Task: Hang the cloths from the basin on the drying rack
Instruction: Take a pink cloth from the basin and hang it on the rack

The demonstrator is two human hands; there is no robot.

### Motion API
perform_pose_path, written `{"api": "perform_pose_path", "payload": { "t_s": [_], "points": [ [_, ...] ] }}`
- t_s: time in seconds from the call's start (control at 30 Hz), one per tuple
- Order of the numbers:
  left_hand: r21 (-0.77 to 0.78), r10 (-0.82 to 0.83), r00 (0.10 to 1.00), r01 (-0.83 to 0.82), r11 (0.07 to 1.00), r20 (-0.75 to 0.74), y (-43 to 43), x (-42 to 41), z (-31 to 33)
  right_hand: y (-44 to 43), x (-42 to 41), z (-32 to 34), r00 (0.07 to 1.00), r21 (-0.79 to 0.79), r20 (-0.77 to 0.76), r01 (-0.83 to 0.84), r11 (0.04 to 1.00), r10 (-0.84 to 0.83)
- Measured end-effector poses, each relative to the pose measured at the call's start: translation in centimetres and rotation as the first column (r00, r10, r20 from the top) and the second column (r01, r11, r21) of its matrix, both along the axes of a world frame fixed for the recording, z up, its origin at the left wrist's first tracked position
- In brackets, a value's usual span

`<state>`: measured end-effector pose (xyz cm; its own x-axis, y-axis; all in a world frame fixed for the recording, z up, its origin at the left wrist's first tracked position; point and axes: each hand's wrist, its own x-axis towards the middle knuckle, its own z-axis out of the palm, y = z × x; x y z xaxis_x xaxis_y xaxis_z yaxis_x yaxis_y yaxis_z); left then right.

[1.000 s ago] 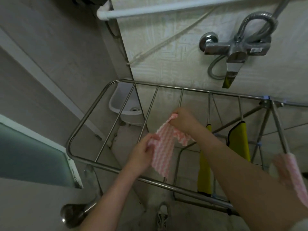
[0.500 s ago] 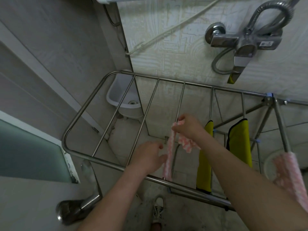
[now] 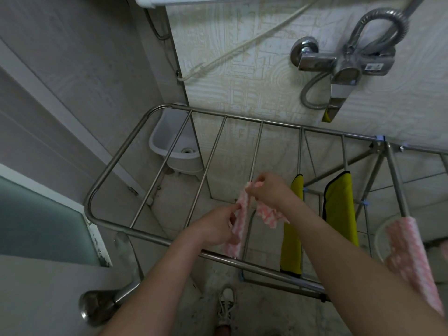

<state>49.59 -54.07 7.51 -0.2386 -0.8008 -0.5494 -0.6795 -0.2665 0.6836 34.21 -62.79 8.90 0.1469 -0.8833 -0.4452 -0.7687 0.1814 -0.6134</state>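
A pink-and-white patterned cloth (image 3: 238, 224) lies draped over one rail of the steel drying rack (image 3: 114, 163). My right hand (image 3: 269, 189) pinches its far end at the rail. My left hand (image 3: 215, 226) grips its near part lower down. Two yellow cloths (image 3: 292, 229) (image 3: 341, 207) hang on the rails to the right. Another pink-and-white cloth (image 3: 409, 255) hangs on the rack's right-hand rail. A round white basin (image 3: 379, 238) shows only as a rim behind that cloth.
A chrome shower mixer with hose (image 3: 344, 64) juts from the tiled wall above the rack. A small white corner sink (image 3: 177, 146) sits beyond the rack's far left corner. A door with a metal lever handle (image 3: 101, 304) stands at left. My shoe (image 3: 226, 309) is under the rack.
The pink cloth was spread wide between both hands; now it hangs narrow over the rail. My left hand has slid down along it. The view has tilted downward a little.
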Motion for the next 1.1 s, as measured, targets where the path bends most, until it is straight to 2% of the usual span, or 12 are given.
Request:
{"api": "perform_pose_path", "payload": {
  "t_s": [0.13,0.3,0.4,0.53,0.57,0.63,0.7,0.73,0.87,0.93,1.03,1.1],
  "points": [
    [-0.005,-0.046,0.999,0.046,0.999,-0.008,0.3,-0.5,0.6,0.4,-1.5,1.6,0.970,0.025,0.209,0.120,0.992,-0.123],
    [-0.166,0.061,0.995,-0.047,0.985,0.079,-0.1,-1.3,0.8,1.6,-3.2,3.1,0.739,0.280,0.494,0.364,0.888,-0.458],
    [-0.225,0.011,0.997,0.007,0.974,0.076,-0.4,-2.1,0.7,2.5,-3.6,3.7,0.552,0.450,0.578,0.400,0.799,-0.601],
    [-0.249,-0.023,0.991,0.055,0.967,0.129,-0.5,-2.5,0.9,3.5,-4.3,3.8,0.208,0.638,0.661,0.350,0.686,-0.721],
    [-0.287,0.017,0.996,0.009,0.958,0.088,-0.4,-2.6,1.3,3.7,-4.4,3.7,0.152,0.659,0.666,0.338,0.672,-0.730],
    [-0.329,0.160,0.972,-0.210,0.921,-0.171,-0.5,-3.0,2.7,4.0,-4.4,3.9,0.078,0.683,0.672,0.319,0.657,-0.736],
    [-0.199,0.251,0.831,-0.390,0.899,-0.497,-0.8,-3.7,5.0,4.1,-4.4,4.0,0.036,0.692,0.679,0.302,0.656,-0.733],
    [-0.140,0.270,0.767,-0.422,0.896,-0.582,-1.0,-4.1,5.8,4.2,-4.4,4.0,0.033,0.692,0.682,0.295,0.659,-0.730],
    [-0.284,0.326,0.779,-0.530,0.799,-0.536,-1.6,-5.3,8.2,3.9,-4.2,4.7,0.024,0.662,0.717,0.288,0.692,-0.696],
    [-0.306,0.354,0.749,-0.584,0.752,-0.560,-2.0,-5.3,9.2,3.7,-4.1,4.8,0.080,0.631,0.734,0.288,0.720,-0.674],
    [-0.369,0.312,0.786,-0.548,0.751,-0.533,-2.7,-4.9,10.9,3.7,-4.1,5.1,0.366,0.465,0.766,0.253,0.848,-0.529],
    [-0.526,0.251,0.878,-0.450,0.721,-0.407,-3.1,-4.4,11.9,3.8,-4.4,5.9,0.556,0.265,0.753,0.235,0.935,-0.353]
  ]
}}
